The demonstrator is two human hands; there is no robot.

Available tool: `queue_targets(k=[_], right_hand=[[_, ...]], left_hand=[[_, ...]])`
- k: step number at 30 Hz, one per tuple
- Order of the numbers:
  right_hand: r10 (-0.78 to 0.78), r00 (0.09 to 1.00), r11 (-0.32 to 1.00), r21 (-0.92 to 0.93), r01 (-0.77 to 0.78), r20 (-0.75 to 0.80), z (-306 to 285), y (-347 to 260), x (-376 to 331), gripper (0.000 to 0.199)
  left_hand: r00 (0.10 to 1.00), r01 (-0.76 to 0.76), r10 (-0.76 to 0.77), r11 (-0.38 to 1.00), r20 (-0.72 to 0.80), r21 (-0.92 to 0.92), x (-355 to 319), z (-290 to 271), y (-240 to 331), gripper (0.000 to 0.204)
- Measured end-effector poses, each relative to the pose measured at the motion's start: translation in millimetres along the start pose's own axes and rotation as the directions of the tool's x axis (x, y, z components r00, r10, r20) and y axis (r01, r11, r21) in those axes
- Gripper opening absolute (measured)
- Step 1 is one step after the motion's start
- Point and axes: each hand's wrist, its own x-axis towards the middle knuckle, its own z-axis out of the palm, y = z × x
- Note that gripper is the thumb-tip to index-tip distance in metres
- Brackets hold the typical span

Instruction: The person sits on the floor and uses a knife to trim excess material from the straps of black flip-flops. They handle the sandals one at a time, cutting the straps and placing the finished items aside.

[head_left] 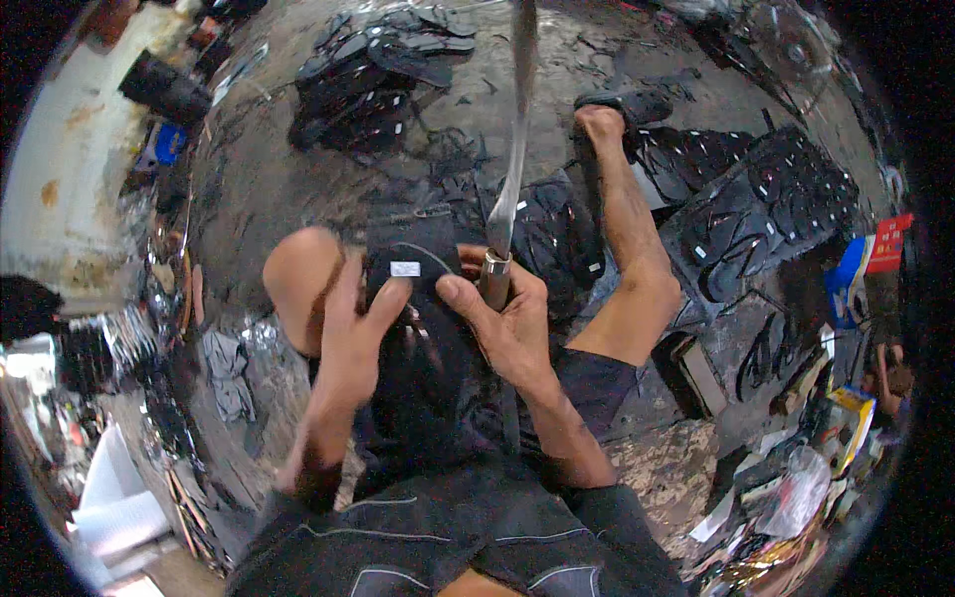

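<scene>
A flat black piece (408, 231) with a small white label (405, 269) and a pale curved line lies over my lap, between my knees. My left hand (356, 308) is at its left edge, fingers stretched out and apart from the thumb. The left thumb tip rests just below the label. In my right hand (515, 323) is a knife, its handle (493, 284) gripped below a metal collar. The long metal blade (519, 129) points up and away from me. My right thumb lies at the black piece's right edge; some right fingers are hidden behind the handle.
Black flip-flops (398, 50) are heaped at the far centre. More black footwear with white labels (761, 209) lies on the right, near my outstretched leg (637, 219). A dark cylinder (164, 88) sits far left. Plastic and scraps (796, 497) litter the near right.
</scene>
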Motion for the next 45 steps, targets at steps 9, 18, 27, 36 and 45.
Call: queue_targets(k=[9,18,27,36,45], right_hand=[[0.261,0.947,0.801,-0.589,-0.104,0.188,-77,8,-184,0.026],[0.201,0.920,0.758,-0.648,0.072,0.337,-64,19,-83,0.023],[0.262,0.795,0.685,-0.686,0.246,0.546,-23,-27,44,0.052],[0.057,0.797,0.813,-0.492,0.313,0.601,-45,-37,51,0.051],[-0.382,0.918,0.843,-0.447,0.299,-0.107,-26,63,-27,0.033]], left_hand=[[0.877,0.478,-0.421,0.718,0.232,-0.506,-15,-48,3,0.033],[0.845,0.450,-0.387,0.888,0.369,-0.099,0,-50,1,0.043],[0.816,0.424,-0.405,0.904,0.412,0.050,30,-54,13,0.050],[0.879,0.246,-0.272,0.962,0.391,0.117,44,-76,-34,0.045],[0.983,0.062,-0.181,0.489,-0.032,-0.870,20,30,9,0.036]])
